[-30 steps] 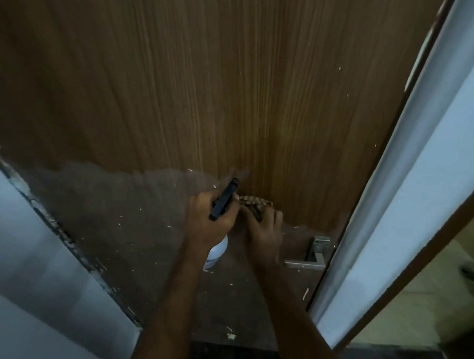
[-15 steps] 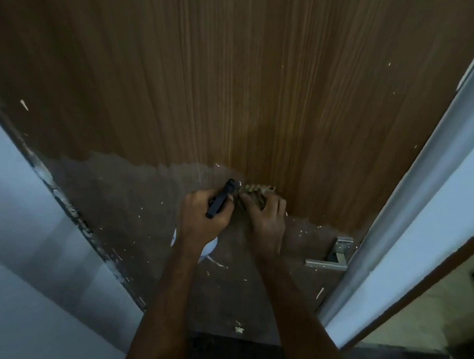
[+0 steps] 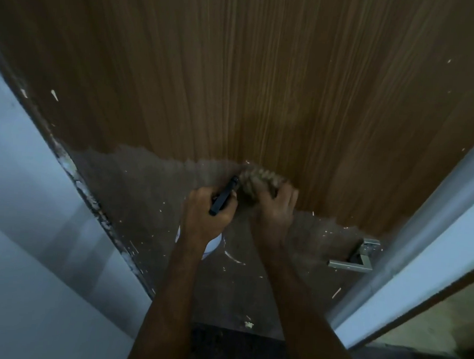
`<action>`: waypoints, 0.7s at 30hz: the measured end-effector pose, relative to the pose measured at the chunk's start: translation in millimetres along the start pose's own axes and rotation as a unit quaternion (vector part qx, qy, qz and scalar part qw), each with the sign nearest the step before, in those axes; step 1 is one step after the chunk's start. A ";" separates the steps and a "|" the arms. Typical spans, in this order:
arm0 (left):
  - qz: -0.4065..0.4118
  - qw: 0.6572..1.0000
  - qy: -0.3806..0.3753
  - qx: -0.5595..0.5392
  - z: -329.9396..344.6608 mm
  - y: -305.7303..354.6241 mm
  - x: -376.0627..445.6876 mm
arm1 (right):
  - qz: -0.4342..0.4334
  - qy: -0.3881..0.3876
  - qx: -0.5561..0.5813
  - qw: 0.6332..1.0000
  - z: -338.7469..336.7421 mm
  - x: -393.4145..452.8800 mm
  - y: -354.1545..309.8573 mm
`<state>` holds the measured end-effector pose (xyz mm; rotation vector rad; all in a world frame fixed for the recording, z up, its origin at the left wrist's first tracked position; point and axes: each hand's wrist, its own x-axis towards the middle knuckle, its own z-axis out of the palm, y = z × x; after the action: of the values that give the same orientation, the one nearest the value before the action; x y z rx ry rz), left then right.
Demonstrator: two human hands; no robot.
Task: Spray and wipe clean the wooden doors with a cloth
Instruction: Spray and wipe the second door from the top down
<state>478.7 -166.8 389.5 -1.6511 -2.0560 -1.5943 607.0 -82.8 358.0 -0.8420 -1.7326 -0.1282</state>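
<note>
A wooden door [image 3: 264, 84] fills the view, clean brown above and dull grey with pale specks below a ragged line. My right hand [image 3: 274, 212] presses a crumpled beige cloth [image 3: 258, 180] against the door at that line; the cloth looks blurred. My left hand [image 3: 205, 219] grips a spray bottle [image 3: 223, 196] with a black head and a white body, held close to the door just left of the cloth. Most of the bottle's body is hidden behind my left hand.
A metal lever handle [image 3: 356, 258] sticks out of the door at the lower right. A white door frame [image 3: 419, 260] runs along the right, a white wall [image 3: 33, 222] along the left. Dark floor [image 3: 233, 351] lies below the door.
My right hand with the cloth has shifted slightly right and up along the edge of the grey area. The camera has tilted and shifted, so the handle sits lower right in view.
</note>
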 end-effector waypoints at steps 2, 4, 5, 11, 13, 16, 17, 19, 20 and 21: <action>-0.003 1.000 0.003 0.005 -3.5 -5.9 0.0 | 0.055 0.085 0.025 0.995 0.6 44.1 -17.9; -0.008 1.000 0.001 0.006 -7.5 -11.1 -0.1 | 0.065 0.116 0.027 0.991 7.7 56.7 -28.4; -0.010 1.000 0.002 0.004 -10.1 -13.2 0.1 | 0.039 0.105 0.014 0.994 12.9 47.1 -29.2; -0.009 1.000 -0.004 -0.022 -23.1 -21.9 6.3 | -0.028 -0.080 0.004 0.996 29.3 -33.3 -18.6; -0.005 1.000 -0.001 -0.023 -28.4 -26.1 7.9 | -0.014 -0.044 0.010 0.999 25.7 -7.6 -32.4; 0.011 1.000 -0.004 -0.015 -36.1 -31.8 8.3 | 0.034 0.065 0.028 0.997 23.8 47.0 -53.1; 0.017 1.000 -0.004 -0.010 -38.6 -33.7 7.4 | 0.045 0.081 0.031 0.995 25.7 56.5 -58.6; 0.027 1.000 -0.008 -0.002 -44.3 -39.1 5.2 | 0.031 0.072 0.023 0.997 33.9 47.6 -64.2; 0.028 1.000 -0.011 0.005 -46.3 -42.4 3.2 | 0.004 0.048 0.009 0.999 39.5 30.0 -62.1; 0.024 1.000 -0.015 0.013 -50.7 -46.8 1.9 | -0.025 0.010 -0.002 1.000 45.6 8.2 -60.9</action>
<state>416.9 -197.1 383.4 -1.7131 -2.0244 -1.5315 533.7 -101.5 369.3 -0.7982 -1.7361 -0.1718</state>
